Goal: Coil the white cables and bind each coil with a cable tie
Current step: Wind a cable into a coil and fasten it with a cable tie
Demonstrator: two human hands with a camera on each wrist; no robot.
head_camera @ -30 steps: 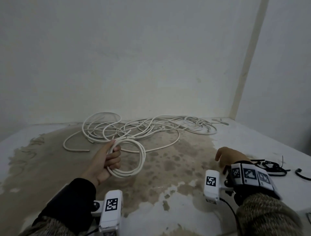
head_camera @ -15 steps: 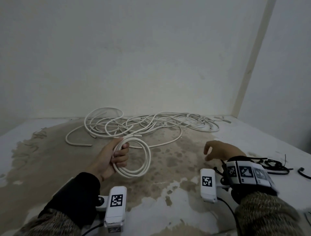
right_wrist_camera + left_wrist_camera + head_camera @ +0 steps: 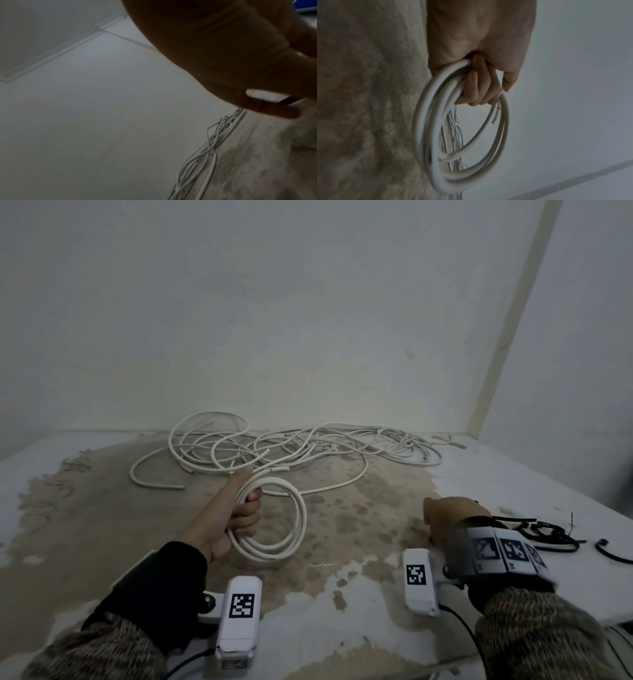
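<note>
From the head view, the left hand (image 3: 227,522) grips the coil (image 3: 274,518) above the floor (image 3: 102,525); keep the loops tight. The right hand (image 3: 452,517) hovers near the black ties (image 3: 544,534).

Left wrist: fingers (image 3: 479,86) wrap the loops.

Right wrist: I cannot tell its grasp; fetch one tie.

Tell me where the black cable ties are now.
In the head view the black cable ties lie on the table at the right edge, just beyond the right hand.
</note>
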